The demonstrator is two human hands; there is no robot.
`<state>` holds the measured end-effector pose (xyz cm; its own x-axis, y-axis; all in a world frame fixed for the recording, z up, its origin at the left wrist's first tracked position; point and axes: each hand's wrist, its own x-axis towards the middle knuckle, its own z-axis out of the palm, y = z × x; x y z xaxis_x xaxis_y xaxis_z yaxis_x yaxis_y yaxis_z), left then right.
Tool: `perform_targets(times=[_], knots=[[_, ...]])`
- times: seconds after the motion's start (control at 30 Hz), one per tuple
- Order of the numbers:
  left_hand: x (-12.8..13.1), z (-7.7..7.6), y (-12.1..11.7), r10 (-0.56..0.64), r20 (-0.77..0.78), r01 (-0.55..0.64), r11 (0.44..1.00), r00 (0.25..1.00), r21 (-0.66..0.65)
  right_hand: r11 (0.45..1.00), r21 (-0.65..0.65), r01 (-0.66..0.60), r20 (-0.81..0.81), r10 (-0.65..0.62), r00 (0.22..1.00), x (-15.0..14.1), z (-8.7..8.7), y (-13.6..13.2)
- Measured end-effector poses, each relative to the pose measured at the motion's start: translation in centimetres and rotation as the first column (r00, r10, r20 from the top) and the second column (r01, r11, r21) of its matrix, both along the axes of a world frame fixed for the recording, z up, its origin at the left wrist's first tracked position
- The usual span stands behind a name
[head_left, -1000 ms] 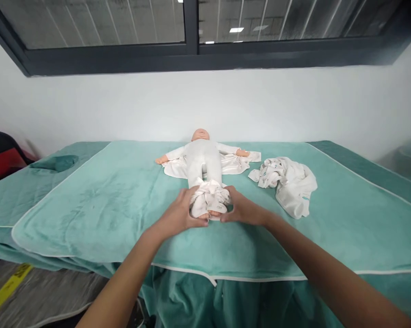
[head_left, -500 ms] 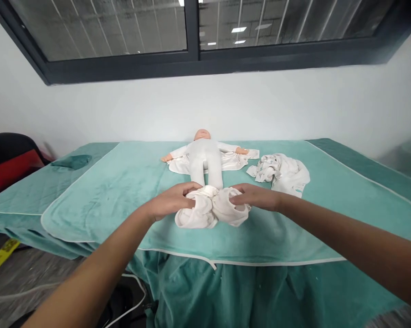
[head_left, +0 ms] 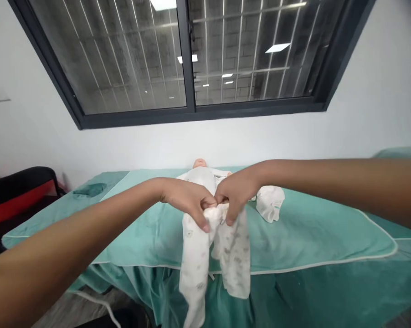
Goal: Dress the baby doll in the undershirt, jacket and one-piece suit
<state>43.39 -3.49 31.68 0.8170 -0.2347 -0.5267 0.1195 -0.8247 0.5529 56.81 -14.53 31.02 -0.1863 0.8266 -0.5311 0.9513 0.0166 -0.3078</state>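
A pair of white patterned baby pants (head_left: 196,255) hangs from my two hands, legs dangling over the bed's front edge. My left hand (head_left: 191,197) is closed on the bunched waist, thumb pointing down on the near side. Right beside it, my right hand (head_left: 238,190) pinches the same waist, its knuckles close to my left fingers. Behind the hands lies a baby doll (head_left: 200,175) on its back in a white suit, head toward the wall. My hands and the pants hide its legs and feet.
A crumpled white cloth (head_left: 270,202) lies right of the doll on the green sheet (head_left: 315,241). The wall and a dark-framed window (head_left: 205,114) rise behind the bed. A red and black item (head_left: 19,196) stands at the left. A white cable (head_left: 99,301) runs below.
The pants were bunched near the doll's feet with my hands apart at them. Now they are raised, hanging unfolded, and my hands have come together at the waist. The view has tilted up.
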Motion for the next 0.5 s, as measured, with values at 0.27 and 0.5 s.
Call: perform_targets(times=[0.27, 0.5], knots=[[-2.2, 5.3, 0.2, 0.149, 0.282, -0.127, 0.987, 0.948, -0.095, 0.959, 0.248, 0.134, -0.149, -0.099, 0.984, 1.2, 7.1, -2.6], [-1.7, -1.3, 4.8, 0.206, 0.938, -0.537, 0.843, 0.278, -0.027, 0.936, -0.008, 0.352, -0.368, -0.330, 0.869, 4.8, -0.6, 0.4]])
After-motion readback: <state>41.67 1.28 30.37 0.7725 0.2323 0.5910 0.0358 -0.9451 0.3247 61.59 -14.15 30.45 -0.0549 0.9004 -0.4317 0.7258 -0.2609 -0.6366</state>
